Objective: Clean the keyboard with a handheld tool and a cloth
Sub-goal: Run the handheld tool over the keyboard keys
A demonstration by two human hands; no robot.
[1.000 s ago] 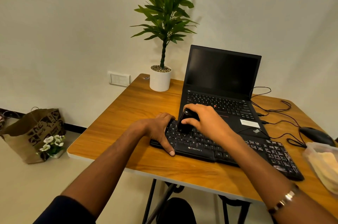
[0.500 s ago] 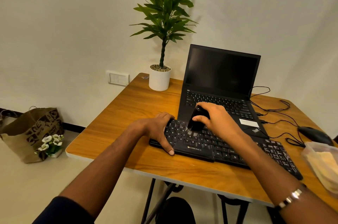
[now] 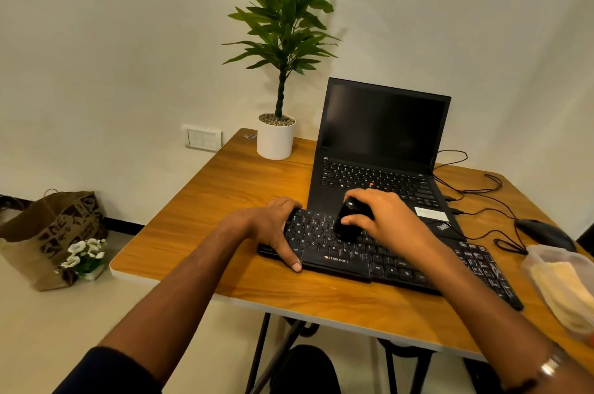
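Right hand (image 3: 390, 223) holds the handheld tool (image 3: 348, 221) in a narrow grip at frame centre; left hand (image 3: 273, 226) clasps the keyboard (image 3: 347, 260) edge. Sweep rows slowly, bristles light.

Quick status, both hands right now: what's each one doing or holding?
Left hand: grips the left end of the keyboard, steadying it.
Right hand: holds the black handheld tool on the keys.

Bare table (image 3: 205, 233) left of keyboard (image 3: 379, 261), laptop (image 3: 382, 149) close behind, cables (image 3: 475, 200) and mouse (image 3: 543, 233) crowding right
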